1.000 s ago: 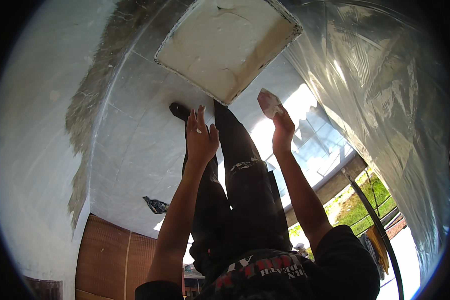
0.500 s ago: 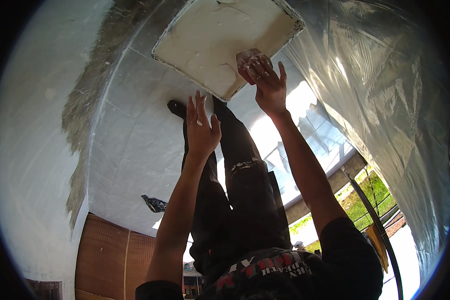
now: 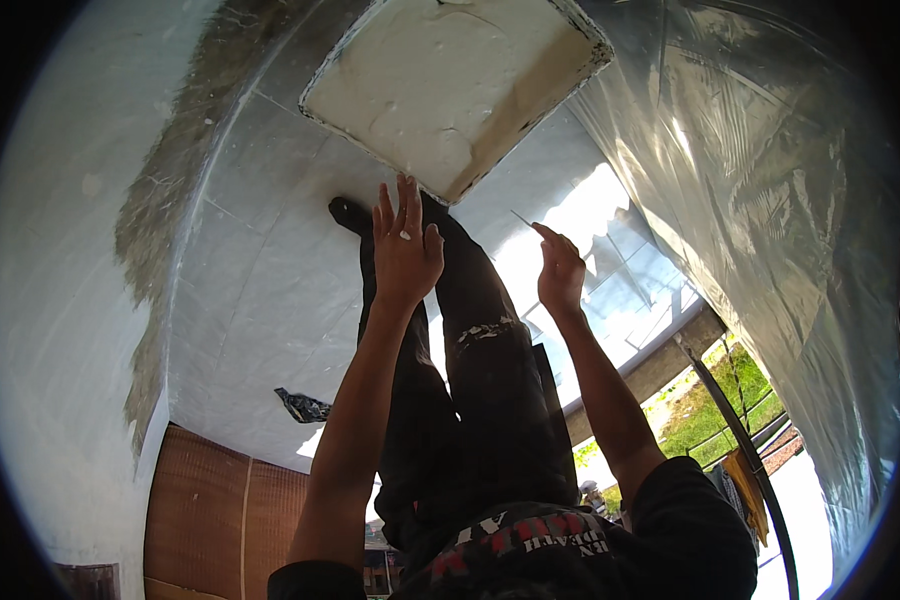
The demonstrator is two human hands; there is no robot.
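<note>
The head view showed a person's two bare forearms reaching away from the camera, over their own dark trousers (image 3: pixel 490 400), toward a square tray (image 3: pixel 560 85) of thick white paste at the twelve o'clock part of the picture. The tray had pale walls and a ragged, crusted rim, and the paste (image 3: pixel 440 80) inside it lay lumpy and uneven. The left hand (image 3: pixel 405 245) was just below the tray's near corner, palm facing away, fingers straight and slightly spread, holding nothing; its fingertips came right up to the tray's edge, though whether they touched it could not be told. White smears marked its knuckles. The right hand (image 3: pixel 560 275), at about one o'clock from the picture's centre and a little apart from the tray, had its fingers curled and pinched together on a thin flat blade (image 3: pixel 522 217) that pointed toward the tray's near side. A dark shoe (image 3: pixel 348 213) sat at nine o'clock from the left hand on a white tiled floor (image 3: pixel 260 300). A clear plastic sheet (image 3: pixel 770 200) hung along the three o'clock side, and a rough white wall (image 3: pixel 60 250) with a grey ragged strip ran down the nine o'clock side.
</note>
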